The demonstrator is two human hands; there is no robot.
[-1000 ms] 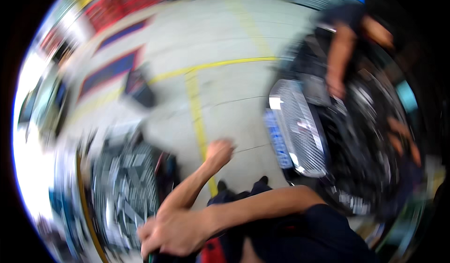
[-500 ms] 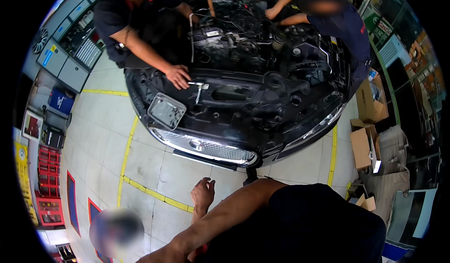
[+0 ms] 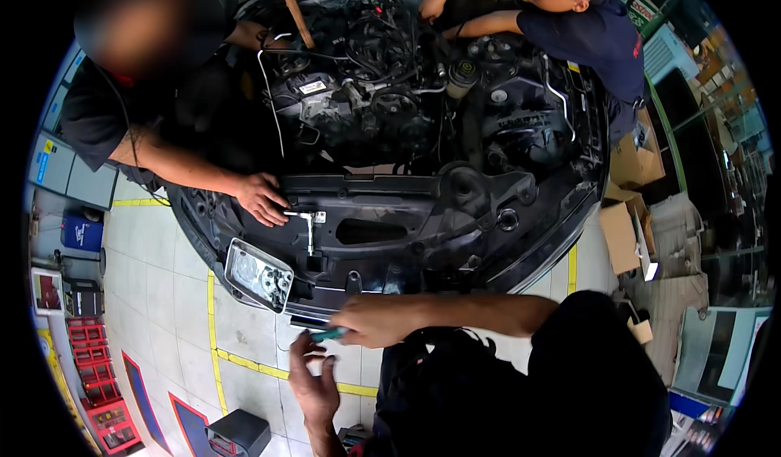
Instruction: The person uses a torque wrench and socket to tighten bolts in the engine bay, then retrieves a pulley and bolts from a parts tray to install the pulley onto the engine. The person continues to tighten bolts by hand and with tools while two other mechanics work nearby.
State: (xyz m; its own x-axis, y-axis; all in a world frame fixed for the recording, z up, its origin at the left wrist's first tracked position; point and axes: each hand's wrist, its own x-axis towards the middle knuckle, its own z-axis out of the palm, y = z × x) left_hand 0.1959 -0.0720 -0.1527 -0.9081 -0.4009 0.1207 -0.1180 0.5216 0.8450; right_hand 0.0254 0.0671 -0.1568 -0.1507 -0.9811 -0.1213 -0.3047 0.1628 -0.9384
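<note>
In front of the car's nose, my right hand (image 3: 374,320) is closed around a small green stick-like thing (image 3: 327,335), whose exact kind I cannot make out. My left hand (image 3: 316,384) is just below and to the left, fingers loosely bent and thumb apart, its fingertips close to the green thing's left end. Whether they touch it is unclear. Beyond my hands, a silver metal tray (image 3: 236,271) with shiny contents rests tilted on the car's front edge. A ratchet wrench (image 3: 310,233) lies on the black front panel (image 3: 382,253), beside a co-worker's hand (image 3: 262,200).
The open engine bay (image 3: 366,91) spreads ahead, a wooden stick (image 3: 294,8) standing in it. Another co-worker's arms (image 3: 488,24) reach in from the right. Cardboard boxes (image 3: 622,233) stand at right; a dark box (image 3: 238,432) and red racks (image 3: 88,351) are at lower left.
My right arm, which stretched down to the lower left, has come up with the green thing. My left hand has shifted left and down in view. The view has moved closer over the car.
</note>
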